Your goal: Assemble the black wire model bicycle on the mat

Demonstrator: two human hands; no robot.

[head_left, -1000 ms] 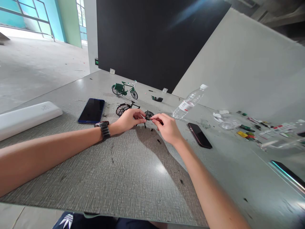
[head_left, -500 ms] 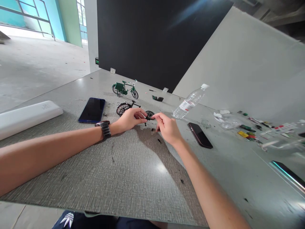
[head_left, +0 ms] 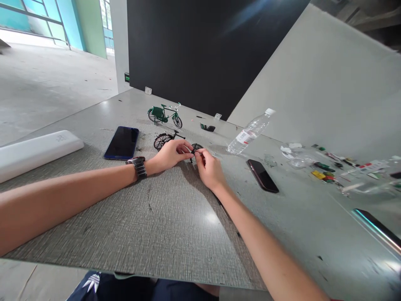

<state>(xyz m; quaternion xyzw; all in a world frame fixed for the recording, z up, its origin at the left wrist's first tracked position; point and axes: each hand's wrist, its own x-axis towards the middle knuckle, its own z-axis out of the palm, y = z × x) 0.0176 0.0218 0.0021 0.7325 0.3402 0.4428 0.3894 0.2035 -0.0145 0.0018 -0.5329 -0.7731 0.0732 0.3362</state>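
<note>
My left hand (head_left: 172, 155) pinches a small black wheel assembly (head_left: 197, 146) between thumb and fingers, in the middle of the table. Close against it on the right, my right hand (head_left: 209, 168) has its thumb and fingertips pressed together at the same black part. What the right fingertips hold is too small to make out. Just behind my left hand stands a black model bicycle frame (head_left: 163, 140) with its rear wheel, partly covered by the hand. A finished-looking green model bicycle (head_left: 164, 114) stands upright farther back.
A dark phone (head_left: 122, 143) and a long white case (head_left: 40, 154) lie at the left. Right of my hands are a clear bottle (head_left: 247, 137), tilted in view, and another phone (head_left: 263, 175). Small loose parts (head_left: 326, 172) and a third phone (head_left: 377, 230) lie far right.
My right hand has moved a little left, bringing its fingertips up to the black part at my left fingers. My left hand has kept its pinch.
</note>
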